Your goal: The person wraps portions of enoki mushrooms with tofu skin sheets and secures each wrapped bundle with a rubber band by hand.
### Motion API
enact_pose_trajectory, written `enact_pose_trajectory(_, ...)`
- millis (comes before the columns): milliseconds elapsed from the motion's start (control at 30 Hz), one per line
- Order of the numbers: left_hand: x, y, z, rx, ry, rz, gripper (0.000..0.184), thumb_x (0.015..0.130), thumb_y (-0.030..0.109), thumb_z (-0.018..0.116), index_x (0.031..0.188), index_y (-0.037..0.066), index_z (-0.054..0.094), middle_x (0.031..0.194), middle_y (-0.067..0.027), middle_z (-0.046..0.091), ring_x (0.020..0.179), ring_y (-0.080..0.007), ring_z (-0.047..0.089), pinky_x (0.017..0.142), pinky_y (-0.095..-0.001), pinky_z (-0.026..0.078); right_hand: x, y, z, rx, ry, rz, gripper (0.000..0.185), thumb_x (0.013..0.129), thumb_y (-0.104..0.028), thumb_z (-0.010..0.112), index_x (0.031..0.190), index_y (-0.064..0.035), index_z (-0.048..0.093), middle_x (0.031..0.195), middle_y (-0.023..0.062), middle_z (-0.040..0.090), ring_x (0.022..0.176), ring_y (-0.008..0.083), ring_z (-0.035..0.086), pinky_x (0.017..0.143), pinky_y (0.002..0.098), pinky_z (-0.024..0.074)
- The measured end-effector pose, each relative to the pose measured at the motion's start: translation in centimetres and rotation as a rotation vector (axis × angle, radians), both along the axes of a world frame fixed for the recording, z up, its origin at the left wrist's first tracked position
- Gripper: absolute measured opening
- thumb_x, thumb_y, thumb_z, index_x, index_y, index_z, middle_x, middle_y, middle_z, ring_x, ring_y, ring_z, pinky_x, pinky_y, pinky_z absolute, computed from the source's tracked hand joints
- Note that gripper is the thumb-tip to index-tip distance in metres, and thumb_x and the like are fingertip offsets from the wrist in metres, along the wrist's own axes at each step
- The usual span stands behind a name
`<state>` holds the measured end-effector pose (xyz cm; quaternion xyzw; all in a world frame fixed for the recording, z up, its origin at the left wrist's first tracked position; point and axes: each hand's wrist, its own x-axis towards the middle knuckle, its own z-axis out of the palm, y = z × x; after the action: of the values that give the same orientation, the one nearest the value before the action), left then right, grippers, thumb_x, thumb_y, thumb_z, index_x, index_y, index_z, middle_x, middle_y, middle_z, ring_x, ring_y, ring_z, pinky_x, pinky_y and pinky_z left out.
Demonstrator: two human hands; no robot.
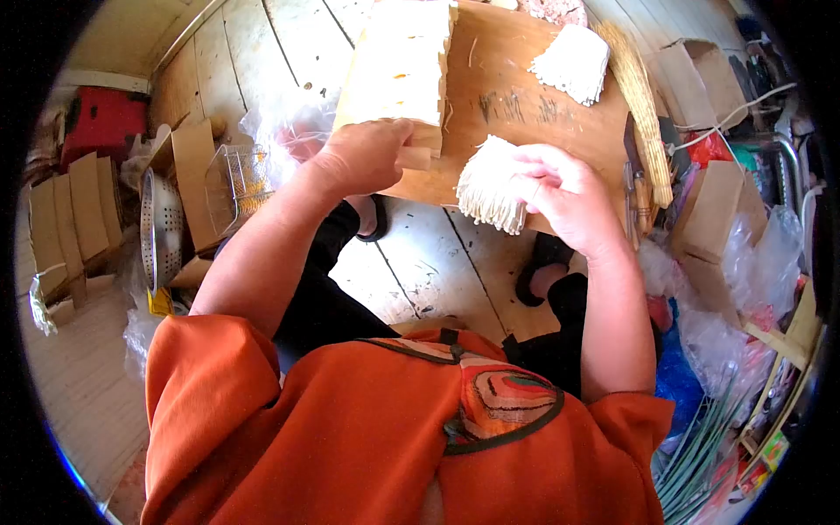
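Observation:
My right hand (560, 188) is closed around the right side of a bundle of thin pale strands (490, 185) at the board's front edge. My left hand (367, 156) is at the near end of a long pale, notched-edged stack (398, 66), its fingers curled by a small pale flat piece (415, 158). What those fingers grip is hidden. A second white strand bundle (573, 63) lies at the back right of the brown wooden board (499, 105).
Beside the board's right edge lie a long yellow woven bunch (637, 105) and a wooden-handled tool (643, 197). A metal colander (162, 229), wire basket (245, 179) and cardboard stand left. Boxes and plastic bags (726, 341) crowd the right.

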<state>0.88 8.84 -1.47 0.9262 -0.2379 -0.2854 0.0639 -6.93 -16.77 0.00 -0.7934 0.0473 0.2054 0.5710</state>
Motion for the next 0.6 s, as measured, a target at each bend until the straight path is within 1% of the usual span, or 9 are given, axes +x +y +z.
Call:
enact_pose_trajectory(100, -1.2, 0.0, -2.5, 0.035, -0.084, -0.012, 0.029, 0.079, 0.010, 0.052, 0.107, 0.008, 0.058, 0.108, -0.0117, 0.063, 0.103, -0.0276, 0.060, 0.090, -0.0383, 0.045, -0.3, 0.5, 0.6, -0.014, 0.007, 0.093, 0.035, 0.083, -0.013, 0.064, 0.114, 0.0000, 0.059, 0.098, 0.0084, 0.065, 0.082, 0.0086, 0.059, 0.069, 0.0233, 0.0482)
enact_pose_trajectory(167, -1.5, 0.4, -4.4, 0.020, -0.331, -0.102, 0.030, 0.078, 0.009, 0.053, 0.108, 0.010, 0.058, 0.113, -0.0099, 0.060, 0.106, -0.0262, 0.058, 0.088, -0.0389, 0.045, -0.4, 0.4, 0.9, -0.025, 0.009, 0.095, 0.034, 0.082, -0.012, 0.065, 0.113, 0.0005, 0.059, 0.098, 0.0085, 0.065, 0.081, 0.0093, 0.058, 0.072, 0.0244, 0.0485)
enact_pose_trajectory(200, -1.9, -0.3, -3.0, 0.138, -0.325, -0.107, 0.030, 0.078, 0.009, 0.054, 0.108, 0.012, 0.059, 0.116, -0.0086, 0.059, 0.109, -0.0254, 0.056, 0.088, -0.0388, 0.043, -0.4, 0.3, 0.9, -0.022, 0.013, 0.084, 0.034, 0.082, -0.012, 0.065, 0.113, 0.0003, 0.059, 0.099, 0.0088, 0.065, 0.083, 0.0102, 0.059, 0.074, 0.0253, 0.0486)
enact_pose_trajectory(333, -2.0, 0.0, -3.7, 0.147, -0.375, -0.111, 0.028, 0.079, 0.012, 0.054, 0.107, 0.013, 0.059, 0.116, -0.0086, 0.059, 0.112, -0.0247, 0.054, 0.090, -0.0382, 0.041, -0.2, -0.4, 0.9, -0.043, 0.003, 0.077, 0.033, 0.083, -0.011, 0.066, 0.113, -0.0002, 0.060, 0.099, 0.0095, 0.065, 0.087, 0.0121, 0.059, 0.079, 0.0270, 0.0483)
enact_pose_trajectory(400, -1.9, 0.4, -4.8, -0.044, -0.508, -0.157, 0.028, 0.073, 0.021, 0.066, 0.100, 0.015, 0.058, 0.104, -0.0108, 0.063, 0.100, -0.0273, 0.061, 0.082, -0.0406, 0.046, 0.0, -0.6, 1.3, -0.057, -0.002, 0.068, 0.033, 0.083, -0.011, 0.065, 0.113, -0.0005, 0.060, 0.098, 0.0096, 0.065, 0.087, 0.0123, 0.060, 0.080, 0.0269, 0.0483)
enact_pose_trajectory(433, -1.8, 0.1, -4.7, -0.045, -0.508, -0.157, 0.028, 0.073, 0.021, 0.066, 0.100, 0.015, 0.058, 0.104, -0.0108, 0.063, 0.100, -0.0273, 0.061, 0.082, -0.0406, 0.046, 0.1, -0.7, 1.5, -0.072, -0.009, 0.059, 0.032, 0.083, -0.011, 0.065, 0.113, -0.0009, 0.060, 0.098, 0.0097, 0.065, 0.088, 0.0125, 0.060, 0.080, 0.0269, 0.0482)
enact_pose_trajectory(500, -1.6, -0.5, -4.5, 0.105, -0.169, -0.022, 0.034, 0.074, 0.024, 0.068, 0.104, 0.014, 0.056, 0.096, -0.0112, 0.066, 0.090, -0.0292, 0.064, 0.079, -0.0401, 0.049, 0.1, -1.1, 1.2, -0.061, -0.016, 0.041, 0.032, 0.083, -0.010, 0.065, 0.113, -0.0012, 0.060, 0.098, 0.0096, 0.065, 0.088, 0.0125, 0.060, 0.080, 0.0270, 0.0482)
enact_pose_trajectory(533, -1.6, -0.4, -4.7, 0.104, -0.169, -0.022, 0.034, 0.074, 0.024, 0.068, 0.104, 0.014, 0.056, 0.096, -0.0112, 0.066, 0.090, -0.0292, 0.064, 0.079, -0.0401, 0.049, 0.1, -1.3, 1.0, -0.050, -0.023, 0.024, 0.031, 0.083, -0.010, 0.065, 0.113, -0.0016, 0.060, 0.098, 0.0095, 0.065, 0.088, 0.0126, 0.060, 0.080, 0.0271, 0.0482)
enact_pose_trajectory(600, -1.6, -0.3, -5.3, 0.101, -0.230, -0.053, 0.036, 0.074, 0.024, 0.068, 0.106, 0.012, 0.055, 0.087, -0.0113, 0.067, 0.082, -0.0303, 0.065, 0.075, -0.0399, 0.050, 0.0, -1.5, 1.0, -0.068, -0.015, 0.032, 0.031, 0.083, -0.010, 0.065, 0.113, -0.0018, 0.060, 0.098, 0.0094, 0.065, 0.088, 0.0128, 0.060, 0.080, 0.0275, 0.0483)
